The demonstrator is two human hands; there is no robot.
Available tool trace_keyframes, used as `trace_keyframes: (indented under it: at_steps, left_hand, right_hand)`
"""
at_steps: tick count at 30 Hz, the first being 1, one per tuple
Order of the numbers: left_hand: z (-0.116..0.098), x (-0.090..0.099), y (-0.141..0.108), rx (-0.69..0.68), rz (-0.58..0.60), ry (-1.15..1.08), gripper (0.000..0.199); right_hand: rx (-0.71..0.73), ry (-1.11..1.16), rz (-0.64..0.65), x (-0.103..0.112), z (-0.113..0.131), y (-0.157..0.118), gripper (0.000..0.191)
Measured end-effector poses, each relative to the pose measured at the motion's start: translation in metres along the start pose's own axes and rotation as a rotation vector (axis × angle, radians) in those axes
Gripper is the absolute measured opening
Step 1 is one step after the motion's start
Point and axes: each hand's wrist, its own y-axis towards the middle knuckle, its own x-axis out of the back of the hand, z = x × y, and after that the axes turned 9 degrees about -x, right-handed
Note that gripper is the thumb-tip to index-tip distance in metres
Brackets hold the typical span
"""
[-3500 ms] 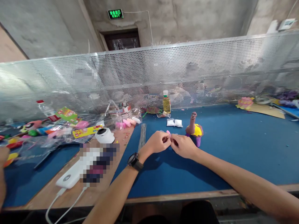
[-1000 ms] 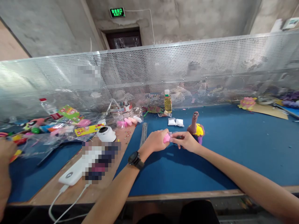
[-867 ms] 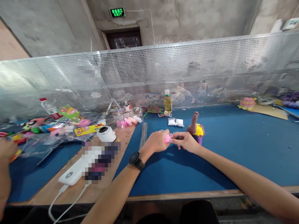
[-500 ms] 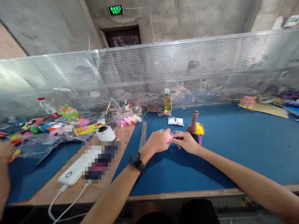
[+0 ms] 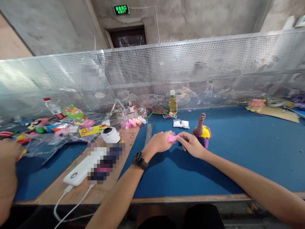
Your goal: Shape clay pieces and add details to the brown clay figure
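Pink clay (image 5: 172,138) in a clear wrapper stretches between my two hands above the blue mat. My left hand (image 5: 162,141), with a black watch at the wrist, is closed around the wrapped lump. With thumb and fingertips, my right hand (image 5: 192,145) pinches the drawn-out end of the same clay. Just behind my right hand stands a clay figure (image 5: 202,128) with a brown neck, a yellow and purple body and a small face. Two small white packets (image 5: 180,124) lie beyond my hands. A bundle of thin wires (image 5: 148,133) lies beside my left hand.
An oil bottle (image 5: 172,102) stands by the perforated metal screen (image 5: 152,70). To the left are a white roll (image 5: 110,135), a power bank (image 5: 83,168) with cables, clay pieces and plastic bags. Another person's hand (image 5: 9,149) is at the far left. A pink-yellow clay piece (image 5: 256,105) sits back right.
My right hand has drawn slightly away from my left, and the pink clay between them is longer. The whole view has shifted a little.
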Motion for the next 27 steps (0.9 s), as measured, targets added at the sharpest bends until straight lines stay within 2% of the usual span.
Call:
trace_keyframes:
  at_steps: [3,7,11,14,18,19,23,27]
  left_hand:
    - [0.001,0.002,-0.003,-0.01,0.015,-0.021,0.023]
    - [-0.002,0.005,-0.006,-0.056,0.124,-0.08,0.018]
    - [-0.003,0.004,-0.006,-0.125,0.158,-0.181,0.022]
    - [0.002,-0.001,-0.005,-0.16,0.135,-0.265,0.034]
    - [0.008,-0.008,-0.003,-0.174,0.089,-0.399,0.071]
    - [0.008,-0.009,-0.002,-0.187,0.055,-0.448,0.074]
    - [0.003,-0.006,0.003,-0.21,-0.119,-0.719,0.05]
    - [0.001,-0.006,0.01,-0.056,-0.16,-1.064,0.063]
  right_hand:
    - [-0.031,0.083,-0.099,0.001,0.0,0.003,0.049]
    - [-0.04,0.208,-0.21,0.003,0.003,0.007,0.052]
    - [-0.066,0.241,-0.209,0.003,0.005,0.006,0.052]
    - [-0.057,0.246,-0.161,0.0,0.003,0.003,0.051]
    - [-0.023,0.246,-0.143,-0.001,-0.002,0.002,0.051]
    - [-0.021,0.235,-0.142,-0.001,-0.003,0.002,0.05]
    - [0.015,0.16,-0.119,0.001,-0.006,0.002,0.043]
    - [0.182,-0.001,-0.11,0.002,-0.008,0.001,0.036]
